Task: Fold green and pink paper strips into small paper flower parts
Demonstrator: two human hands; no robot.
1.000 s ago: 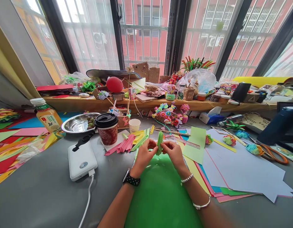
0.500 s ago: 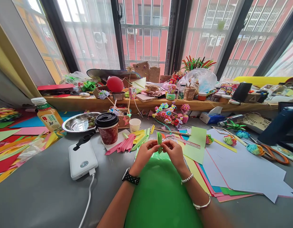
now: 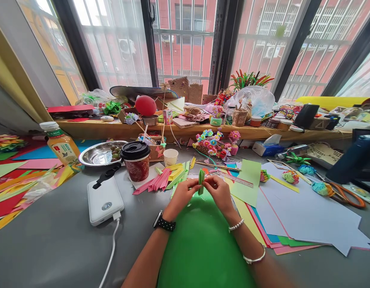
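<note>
A small piece of folded green paper [image 3: 201, 178] stands upright between my two hands, above a shiny green surface [image 3: 207, 240] at my lap. The fingertips of my left hand [image 3: 185, 194] pinch it from the left. From the right, my right hand [image 3: 217, 192] pinches the same paper with thumb and fingers. Just left of my hands lie folded pink strips [image 3: 158, 181], yellow strips [image 3: 174, 173] and green strips [image 3: 180, 178]. A light green sheet [image 3: 247, 182] and a pink ruler [image 3: 235, 179] lie beyond my right hand.
A lidded coffee cup [image 3: 135, 162], a paper cup [image 3: 171, 157] and a white power bank [image 3: 105, 200] with a cable are on the left. White sheets [image 3: 305, 212] and orange-handled scissors [image 3: 347, 196] lie right. A juice bottle [image 3: 62, 146] stands beside a metal plate [image 3: 93, 154].
The folded green paper has turned slightly and its top looks a little wider apart. Both hands keep nearly the same place and grip.
</note>
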